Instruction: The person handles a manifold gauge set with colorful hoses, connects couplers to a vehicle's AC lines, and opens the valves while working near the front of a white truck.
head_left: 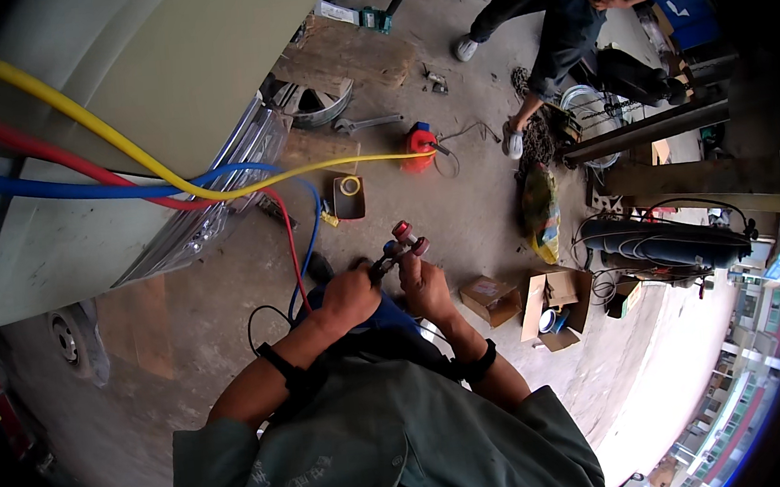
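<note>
My left hand [355, 297] is closed round a dark, blue-tinged tool [383, 268], whose exact kind is hard to make out. Close beside it, my right hand [425, 288] grips a metal fitting with red ends [407, 238] from below. The tool and the fitting meet between my hands, or nearly so; whether they touch I cannot tell. Beyond the hands hang a red hose [289, 224], a blue hose [316, 203] and a yellow hose [311, 169], all coming in from the left. The yellow one reaches a reddish-orange round object [420, 149] on the floor.
A pale vehicle panel [175, 68] fills the upper left. On the floor lie a wrench [369, 122], a small box [351, 212] with a tape roll, cardboard boxes [492, 301] and a chain [542, 135]. Another person [565, 19] stands at the upper right; a tyre [72, 342] is lower left.
</note>
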The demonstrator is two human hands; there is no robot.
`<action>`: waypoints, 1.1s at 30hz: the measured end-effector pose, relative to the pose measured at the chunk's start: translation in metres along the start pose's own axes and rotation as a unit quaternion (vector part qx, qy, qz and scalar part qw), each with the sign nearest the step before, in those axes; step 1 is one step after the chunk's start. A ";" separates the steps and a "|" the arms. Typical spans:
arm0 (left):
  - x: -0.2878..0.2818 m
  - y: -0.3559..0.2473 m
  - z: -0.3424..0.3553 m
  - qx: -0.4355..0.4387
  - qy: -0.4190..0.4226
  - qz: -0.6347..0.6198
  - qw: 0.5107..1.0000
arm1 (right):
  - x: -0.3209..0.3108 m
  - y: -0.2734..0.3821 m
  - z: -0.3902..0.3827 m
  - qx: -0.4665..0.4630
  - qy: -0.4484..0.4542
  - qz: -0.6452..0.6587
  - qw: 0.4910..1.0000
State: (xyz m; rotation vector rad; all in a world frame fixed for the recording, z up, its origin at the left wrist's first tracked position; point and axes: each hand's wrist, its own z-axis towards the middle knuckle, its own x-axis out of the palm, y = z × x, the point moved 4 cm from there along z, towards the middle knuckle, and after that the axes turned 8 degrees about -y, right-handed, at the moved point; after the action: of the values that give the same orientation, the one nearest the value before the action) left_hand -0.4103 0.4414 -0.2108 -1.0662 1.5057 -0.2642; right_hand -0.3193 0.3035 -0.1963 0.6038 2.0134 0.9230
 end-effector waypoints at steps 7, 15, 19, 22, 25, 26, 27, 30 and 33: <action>-0.018 0.008 0.008 0.019 -0.021 -0.028 0.999 | 0.013 0.018 0.005 -0.033 -0.033 -0.156 0.987; -0.005 0.011 0.014 0.000 -0.007 -0.018 1.000 | -0.021 0.066 0.026 -0.135 -0.032 -0.228 0.964; 0.010 0.007 0.014 -0.021 0.027 0.006 0.999 | -0.032 0.056 0.044 -0.204 -0.032 -0.186 0.961; 0.021 0.008 0.021 -0.058 0.046 0.018 0.997 | -0.031 0.033 0.063 -0.221 -0.001 -0.194 0.956; 0.027 0.006 0.027 -0.099 0.054 0.025 0.993 | -0.040 0.022 0.072 -0.195 0.025 -0.161 0.967; 0.029 0.006 0.028 -0.119 0.061 0.025 0.991 | -0.043 0.019 0.076 -0.180 0.034 -0.128 0.975; 0.031 0.006 0.032 -0.124 0.061 0.027 0.990 | -0.044 0.015 0.083 -0.180 0.038 -0.125 0.975; 0.041 0.002 0.035 -0.117 0.060 0.021 0.991 | -0.048 0.005 0.092 -0.184 0.070 -0.154 0.968; 0.050 0.006 0.043 -0.115 0.047 0.027 0.992 | -0.046 0.001 0.108 -0.199 0.080 -0.169 0.962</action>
State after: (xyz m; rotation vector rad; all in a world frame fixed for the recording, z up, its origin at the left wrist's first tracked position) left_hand -0.3683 0.4252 -0.2597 -1.2060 1.6758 -0.1063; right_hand -0.2047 0.3148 -0.2160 -0.0381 1.9111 1.1478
